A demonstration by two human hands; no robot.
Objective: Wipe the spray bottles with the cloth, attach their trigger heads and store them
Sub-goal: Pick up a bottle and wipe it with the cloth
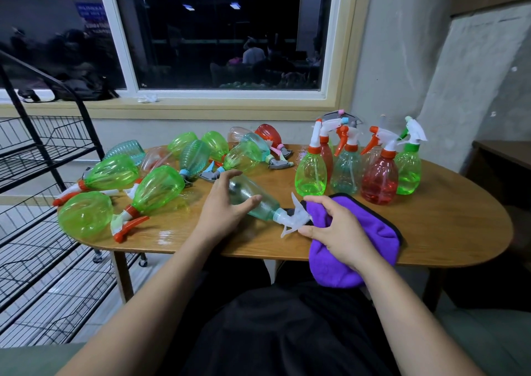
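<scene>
I am working on the pale teal spray bottle point(267, 208), which is lying on its side on the worktop point(445, 232) just in front of me, neck pointing to my right. My left hand point(225, 206) is curling round its body, fingers arching over the far side and thumb across the near side. My right hand point(337, 233) is gripping the bunched purple cloth point(370, 229), with its fingertips touching the white trigger head point(293, 217) on the neck.

The bottle looks empty, thin-walled and clear, so I am judging it light and a bit springy; squeezing hard would probably dent it. Its smooth, rounded body could roll or slip on the glossy wood, so the widest part seems the best place to hold it. The trigger head is stiffer but has a thin lever, so I would take it by the collar. The cloth is soft and should wrap the curves easily.

Upright bottles point(379, 180) are standing to the right, and lying bottles point(158, 187) are crowding the left.
</scene>
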